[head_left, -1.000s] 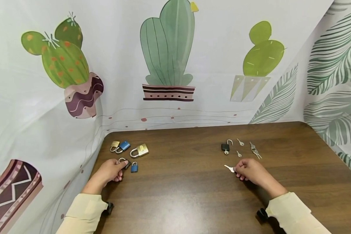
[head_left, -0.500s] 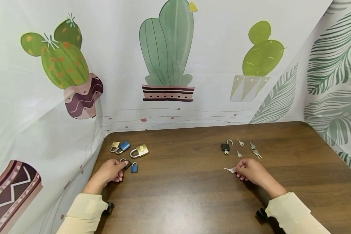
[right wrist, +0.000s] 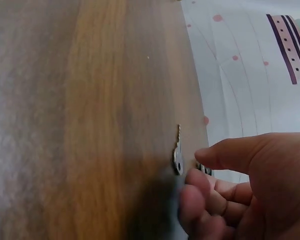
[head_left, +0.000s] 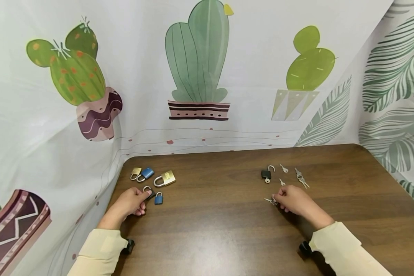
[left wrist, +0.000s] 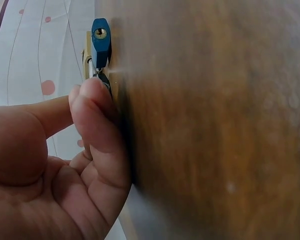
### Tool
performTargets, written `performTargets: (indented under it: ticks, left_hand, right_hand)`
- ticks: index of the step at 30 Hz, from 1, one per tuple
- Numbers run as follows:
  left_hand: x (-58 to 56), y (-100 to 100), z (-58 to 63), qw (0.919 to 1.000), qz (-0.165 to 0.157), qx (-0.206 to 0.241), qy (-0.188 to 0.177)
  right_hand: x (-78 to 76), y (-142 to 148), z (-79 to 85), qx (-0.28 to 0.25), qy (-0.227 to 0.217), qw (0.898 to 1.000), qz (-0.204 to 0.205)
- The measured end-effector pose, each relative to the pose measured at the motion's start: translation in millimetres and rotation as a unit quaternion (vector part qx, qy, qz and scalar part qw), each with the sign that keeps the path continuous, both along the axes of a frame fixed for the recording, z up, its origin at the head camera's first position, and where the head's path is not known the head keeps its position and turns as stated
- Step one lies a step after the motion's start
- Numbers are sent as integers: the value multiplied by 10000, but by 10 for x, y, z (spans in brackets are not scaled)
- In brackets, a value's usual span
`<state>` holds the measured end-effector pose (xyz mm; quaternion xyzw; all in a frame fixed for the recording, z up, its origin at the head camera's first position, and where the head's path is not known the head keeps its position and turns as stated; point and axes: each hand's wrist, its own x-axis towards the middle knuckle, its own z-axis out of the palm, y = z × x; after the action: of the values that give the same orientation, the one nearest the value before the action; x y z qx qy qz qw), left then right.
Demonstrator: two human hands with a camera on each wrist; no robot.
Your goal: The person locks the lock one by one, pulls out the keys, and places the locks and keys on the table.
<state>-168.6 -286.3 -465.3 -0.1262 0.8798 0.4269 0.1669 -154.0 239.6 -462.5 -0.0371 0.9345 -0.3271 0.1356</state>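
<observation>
My left hand [head_left: 129, 202] pinches a small black padlock [head_left: 153, 194] between thumb and fingers at the table's left side. Just right of it lies a small blue padlock [head_left: 158, 199], whose keyhole end faces the camera in the left wrist view. My right hand [head_left: 293, 199] is low over the table on the right, beside a silver key [head_left: 269, 200]. In the right wrist view that key [right wrist: 178, 160] rests on the wood just off the fingertips, and a gap shows between thumb and index finger.
Behind my left hand lie a small brass padlock [head_left: 136, 171], a larger blue padlock [head_left: 147, 173] and a large brass padlock [head_left: 168, 177]. Beyond my right hand are an unlocked black padlock [head_left: 266, 174] with a key in it, a loose key [head_left: 284, 169] and a key bunch [head_left: 300, 178].
The right fingers have let go of the key and shifted slightly left and away from me. The black padlock's shackle has turned slightly to the right in my left fingers.
</observation>
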Motion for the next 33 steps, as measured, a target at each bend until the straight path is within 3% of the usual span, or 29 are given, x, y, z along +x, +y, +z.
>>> performTargets:
  ticks: [15,23,33]
  left_hand:
    - [31,28,34,9995,185,255,-29]
    - [37,31,31,9990,216,382,-69]
    - [43,7,18,9984,228,515,-110]
  right_hand:
    - [-271,-126,13,347,1330,9901,-283]
    - [-414,-184,20,960,882,9907,-400]
    - [-545,-234,0,1380,670,9875,-352]
